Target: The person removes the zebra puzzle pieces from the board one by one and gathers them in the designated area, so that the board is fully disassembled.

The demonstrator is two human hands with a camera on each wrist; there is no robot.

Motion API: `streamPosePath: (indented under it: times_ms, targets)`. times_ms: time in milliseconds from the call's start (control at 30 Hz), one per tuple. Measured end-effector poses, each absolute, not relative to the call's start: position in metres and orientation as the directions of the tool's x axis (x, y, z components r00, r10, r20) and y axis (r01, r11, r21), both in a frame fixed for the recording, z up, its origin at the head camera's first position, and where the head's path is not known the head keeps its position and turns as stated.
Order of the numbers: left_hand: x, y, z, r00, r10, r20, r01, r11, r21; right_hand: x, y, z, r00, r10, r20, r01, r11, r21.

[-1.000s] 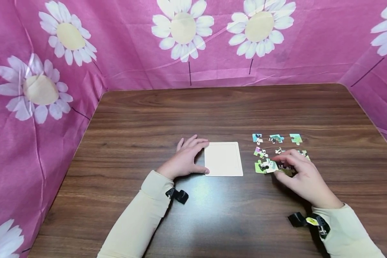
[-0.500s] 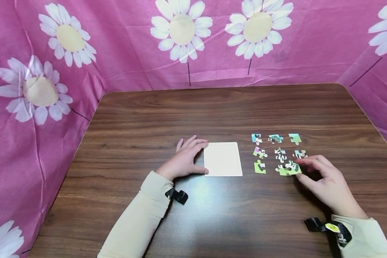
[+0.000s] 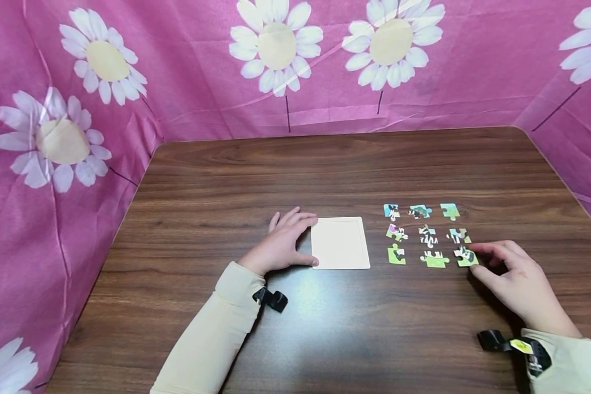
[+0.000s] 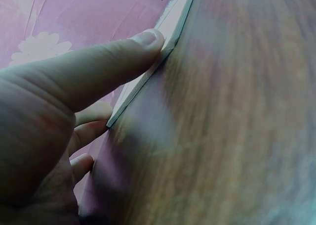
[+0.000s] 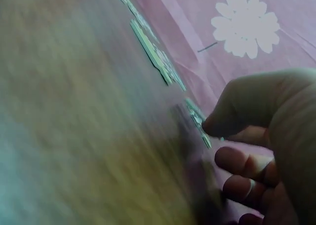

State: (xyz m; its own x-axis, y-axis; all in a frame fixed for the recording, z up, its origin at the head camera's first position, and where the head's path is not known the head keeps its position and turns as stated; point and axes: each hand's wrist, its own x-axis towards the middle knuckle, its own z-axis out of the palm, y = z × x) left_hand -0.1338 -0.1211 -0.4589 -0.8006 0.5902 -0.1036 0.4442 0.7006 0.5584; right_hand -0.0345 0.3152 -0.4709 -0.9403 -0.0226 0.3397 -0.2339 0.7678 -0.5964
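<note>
In the head view, a puzzle piece (image 3: 466, 256) with green and black-and-white print is pinched at its right edge between the thumb and index finger of my right hand (image 3: 519, 282). The right wrist view shows this piece (image 5: 198, 125) edge-on at the thumb tip, close to the table. My left hand (image 3: 278, 246) rests at the left side of a square white puzzle board (image 3: 341, 243), its thumb on the near corner and index finger at the far corner. The left wrist view shows the straight thumb (image 4: 118, 62) over the board's edge (image 4: 148, 74).
Several other puzzle pieces lie apart in three rows right of the board, among them a blue one (image 3: 420, 211), a zebra-striped one (image 3: 428, 236) and a green one (image 3: 434, 259). Beyond the brown wooden table (image 3: 295, 169) hangs pink cloth (image 3: 197, 65) with white flowers.
My right hand has carried the pinched puzzle piece rightwards, from over the left of the near row to that row's right end. My left hand and the board stay in place.
</note>
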Motion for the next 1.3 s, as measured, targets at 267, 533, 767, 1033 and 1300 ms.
streamPosePath:
  times_ms: [267, 533, 767, 1033, 1300]
  targets:
    - [-0.134, -0.1195, -0.4565, -0.801, 0.591, -0.096, 0.447, 0.697, 0.56, -0.0387, 0.3251, -0.4715, -0.963, -0.025, 0.269, -0.175, 0.816, -0.55]
    - [-0.1337, -0.1199, -0.4544, -0.803, 0.586, -0.106, 0.441, 0.705, 0.555, -0.0394, 0.3246, -0.47, -0.972, -0.031, 0.234, -0.166, 0.793, -0.586]
    - [-0.1339, -0.1214, -0.4548, -0.806, 0.585, -0.093, 0.445, 0.702, 0.556, -0.0403, 0.3251, -0.47, -0.97, -0.04, 0.241, -0.179, 0.788, -0.589]
    - [-0.1312, -0.1209, -0.4585, -0.804, 0.585, -0.103, 0.443, 0.706, 0.553, -0.0348, 0.3269, -0.4715, -0.973, -0.018, 0.229, -0.16, 0.768, -0.62]
    - [-0.1322, -0.1199, -0.4563, -0.801, 0.59, -0.103, 0.443, 0.699, 0.561, -0.0333, 0.3265, -0.4716, -0.974, 0.014, 0.225, -0.135, 0.76, -0.635]
